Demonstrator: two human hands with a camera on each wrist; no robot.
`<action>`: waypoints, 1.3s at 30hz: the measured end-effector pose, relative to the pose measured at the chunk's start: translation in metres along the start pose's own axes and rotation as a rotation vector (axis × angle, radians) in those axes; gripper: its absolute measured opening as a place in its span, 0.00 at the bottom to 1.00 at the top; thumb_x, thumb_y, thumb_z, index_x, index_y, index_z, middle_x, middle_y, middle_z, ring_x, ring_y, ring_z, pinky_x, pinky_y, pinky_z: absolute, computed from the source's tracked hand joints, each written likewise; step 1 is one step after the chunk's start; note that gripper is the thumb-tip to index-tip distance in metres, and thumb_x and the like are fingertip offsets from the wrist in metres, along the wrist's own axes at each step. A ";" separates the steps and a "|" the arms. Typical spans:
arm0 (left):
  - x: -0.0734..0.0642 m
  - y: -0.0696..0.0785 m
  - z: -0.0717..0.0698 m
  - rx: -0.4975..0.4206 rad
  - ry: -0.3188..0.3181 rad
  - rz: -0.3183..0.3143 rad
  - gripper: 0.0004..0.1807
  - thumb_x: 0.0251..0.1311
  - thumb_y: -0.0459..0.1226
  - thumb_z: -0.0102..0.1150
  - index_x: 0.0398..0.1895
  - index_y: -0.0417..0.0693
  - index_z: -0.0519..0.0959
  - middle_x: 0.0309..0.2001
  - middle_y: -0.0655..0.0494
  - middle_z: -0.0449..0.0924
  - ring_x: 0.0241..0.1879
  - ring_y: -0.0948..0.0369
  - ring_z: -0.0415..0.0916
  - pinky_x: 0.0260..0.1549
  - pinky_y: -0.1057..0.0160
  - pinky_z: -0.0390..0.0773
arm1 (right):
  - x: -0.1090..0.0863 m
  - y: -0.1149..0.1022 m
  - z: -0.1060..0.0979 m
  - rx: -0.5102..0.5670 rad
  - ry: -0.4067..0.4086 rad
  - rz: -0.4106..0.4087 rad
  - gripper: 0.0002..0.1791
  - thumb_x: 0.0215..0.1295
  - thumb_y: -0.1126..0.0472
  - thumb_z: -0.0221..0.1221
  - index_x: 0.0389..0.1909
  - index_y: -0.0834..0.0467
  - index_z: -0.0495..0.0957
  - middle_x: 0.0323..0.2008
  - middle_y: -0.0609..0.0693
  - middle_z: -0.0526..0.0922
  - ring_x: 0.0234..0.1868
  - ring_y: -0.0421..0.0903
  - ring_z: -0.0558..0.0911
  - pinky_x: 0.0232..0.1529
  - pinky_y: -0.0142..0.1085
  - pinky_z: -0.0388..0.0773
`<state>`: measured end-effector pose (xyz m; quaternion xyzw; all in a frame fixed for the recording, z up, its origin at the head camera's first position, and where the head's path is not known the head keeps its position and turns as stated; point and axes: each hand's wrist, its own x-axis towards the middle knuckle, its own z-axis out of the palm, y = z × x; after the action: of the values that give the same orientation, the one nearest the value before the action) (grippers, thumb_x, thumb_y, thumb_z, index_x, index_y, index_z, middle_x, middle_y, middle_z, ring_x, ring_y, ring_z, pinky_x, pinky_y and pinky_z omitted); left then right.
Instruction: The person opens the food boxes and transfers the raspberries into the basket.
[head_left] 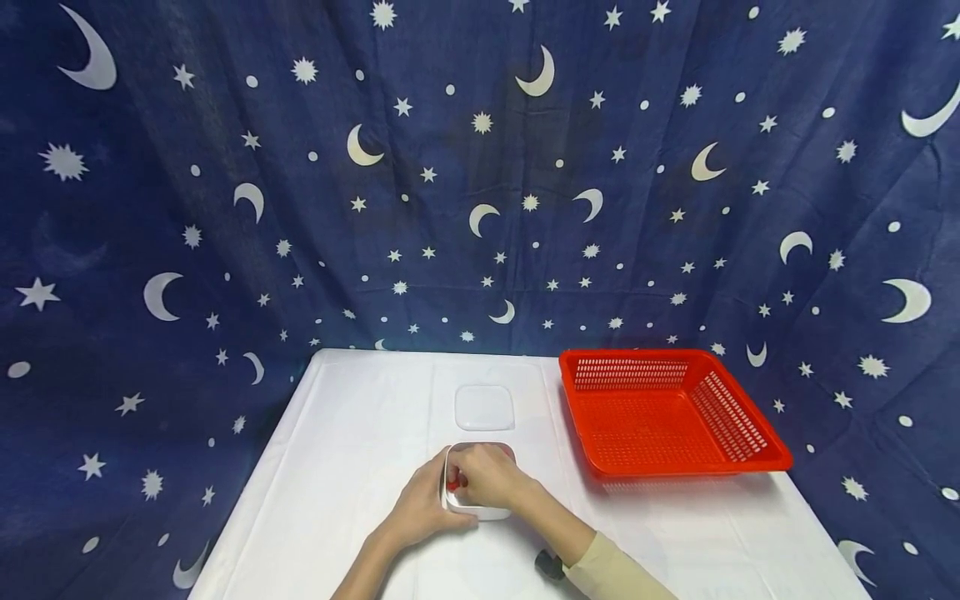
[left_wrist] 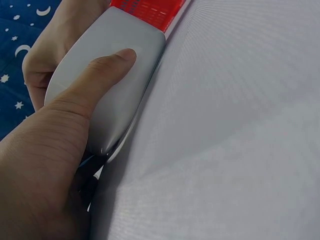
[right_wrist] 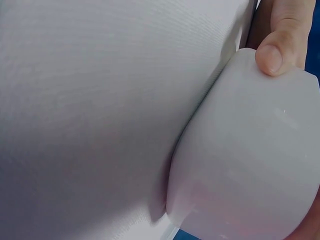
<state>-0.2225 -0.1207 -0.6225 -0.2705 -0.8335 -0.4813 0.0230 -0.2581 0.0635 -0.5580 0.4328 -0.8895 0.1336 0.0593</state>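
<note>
A small white square container (head_left: 491,514) stands upright on the white table, near the middle. My left hand (head_left: 422,504) holds it from the left, with the thumb laid along its near wall; the left wrist view shows this thumb (left_wrist: 107,70) on the white side. My right hand (head_left: 486,477) reaches down into the container from the right, its fingers bent. Something red (head_left: 452,484) shows inside by the right fingertips, too small and covered to name. Whether those fingers pinch it is hidden by the hand and the container wall.
A clear, rounded-square lid (head_left: 484,408) lies flat just beyond the container. At the back right stands a red plastic basket (head_left: 652,417) with slotted walls. A white cloth covers the table (head_left: 330,442). Behind hangs a dark blue curtain (head_left: 420,275) with moons and stars.
</note>
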 end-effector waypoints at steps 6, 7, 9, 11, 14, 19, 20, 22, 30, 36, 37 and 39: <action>0.000 0.000 0.001 -0.002 -0.009 0.012 0.52 0.47 0.58 0.81 0.74 0.69 0.61 0.66 0.70 0.74 0.62 0.63 0.76 0.62 0.49 0.79 | -0.001 -0.001 -0.002 0.018 0.014 0.010 0.13 0.53 0.57 0.79 0.31 0.46 0.83 0.24 0.36 0.81 0.23 0.26 0.68 0.30 0.19 0.68; 0.000 -0.001 0.000 0.000 -0.008 0.013 0.52 0.47 0.58 0.81 0.74 0.70 0.61 0.66 0.70 0.74 0.62 0.63 0.76 0.62 0.48 0.79 | -0.001 -0.001 -0.003 0.020 0.021 0.016 0.13 0.52 0.57 0.79 0.31 0.46 0.83 0.24 0.36 0.81 0.23 0.26 0.69 0.29 0.20 0.68; 0.000 -0.001 0.000 0.002 -0.007 0.010 0.52 0.47 0.58 0.81 0.74 0.70 0.61 0.66 0.70 0.74 0.62 0.63 0.76 0.63 0.47 0.78 | -0.001 -0.002 -0.004 0.036 0.040 0.034 0.13 0.51 0.57 0.79 0.29 0.44 0.82 0.23 0.35 0.81 0.22 0.26 0.69 0.26 0.21 0.67; -0.001 -0.002 0.000 0.004 -0.007 0.006 0.53 0.46 0.58 0.81 0.75 0.70 0.61 0.67 0.70 0.74 0.63 0.62 0.75 0.63 0.46 0.78 | -0.001 -0.002 -0.006 0.050 0.046 0.047 0.13 0.51 0.57 0.79 0.29 0.43 0.82 0.24 0.35 0.82 0.22 0.26 0.69 0.24 0.22 0.68; -0.001 -0.002 -0.001 0.008 -0.006 0.000 0.54 0.46 0.59 0.81 0.76 0.70 0.60 0.68 0.70 0.73 0.65 0.61 0.75 0.64 0.43 0.77 | -0.002 -0.002 -0.009 0.089 0.045 0.056 0.13 0.52 0.58 0.78 0.30 0.42 0.83 0.25 0.34 0.82 0.23 0.25 0.71 0.23 0.22 0.69; 0.000 -0.001 0.000 0.009 0.000 -0.001 0.56 0.46 0.60 0.81 0.77 0.68 0.59 0.70 0.68 0.72 0.66 0.59 0.75 0.63 0.43 0.78 | -0.001 0.000 -0.019 0.173 0.022 0.057 0.12 0.53 0.62 0.77 0.34 0.45 0.85 0.23 0.33 0.79 0.22 0.28 0.72 0.26 0.20 0.72; 0.000 -0.001 0.000 0.009 0.002 -0.002 0.56 0.46 0.60 0.81 0.78 0.68 0.59 0.70 0.67 0.72 0.66 0.59 0.75 0.63 0.44 0.78 | -0.001 0.001 -0.021 0.180 0.020 0.059 0.12 0.53 0.62 0.76 0.34 0.45 0.85 0.23 0.33 0.79 0.22 0.28 0.72 0.26 0.20 0.72; 0.000 0.000 0.000 0.011 0.003 -0.006 0.58 0.46 0.61 0.80 0.79 0.68 0.58 0.70 0.67 0.72 0.66 0.59 0.75 0.63 0.45 0.78 | -0.001 0.001 -0.026 0.187 0.023 0.070 0.13 0.53 0.63 0.76 0.35 0.46 0.85 0.23 0.33 0.79 0.23 0.30 0.72 0.26 0.20 0.73; -0.002 0.001 0.000 0.036 0.007 -0.055 0.64 0.43 0.63 0.81 0.82 0.69 0.53 0.72 0.69 0.69 0.68 0.60 0.72 0.65 0.44 0.76 | -0.001 0.006 -0.044 0.212 0.059 0.151 0.11 0.57 0.60 0.76 0.37 0.44 0.85 0.27 0.35 0.86 0.27 0.32 0.78 0.31 0.22 0.78; 0.000 0.001 0.000 0.072 0.034 -0.066 0.64 0.38 0.63 0.83 0.80 0.68 0.56 0.70 0.69 0.71 0.67 0.60 0.72 0.66 0.45 0.75 | -0.003 0.014 -0.065 0.252 0.096 0.235 0.10 0.58 0.59 0.76 0.37 0.43 0.86 0.22 0.35 0.81 0.22 0.33 0.76 0.24 0.26 0.78; 0.000 0.000 0.001 0.078 0.038 -0.073 0.65 0.38 0.63 0.83 0.80 0.68 0.56 0.69 0.69 0.72 0.67 0.60 0.72 0.66 0.44 0.75 | -0.003 0.017 -0.069 0.255 0.105 0.242 0.11 0.58 0.59 0.76 0.37 0.43 0.86 0.21 0.36 0.81 0.21 0.33 0.76 0.23 0.27 0.78; 0.000 0.000 0.001 0.081 0.042 -0.084 0.65 0.36 0.64 0.83 0.80 0.68 0.57 0.70 0.68 0.72 0.68 0.59 0.72 0.67 0.43 0.74 | -0.003 0.022 -0.076 0.256 0.124 0.256 0.11 0.58 0.60 0.76 0.38 0.43 0.86 0.22 0.36 0.82 0.22 0.33 0.77 0.23 0.27 0.78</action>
<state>-0.2222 -0.1203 -0.6228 -0.2242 -0.8622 -0.4532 0.0311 -0.2743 0.1011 -0.4900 0.3112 -0.9077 0.2785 0.0411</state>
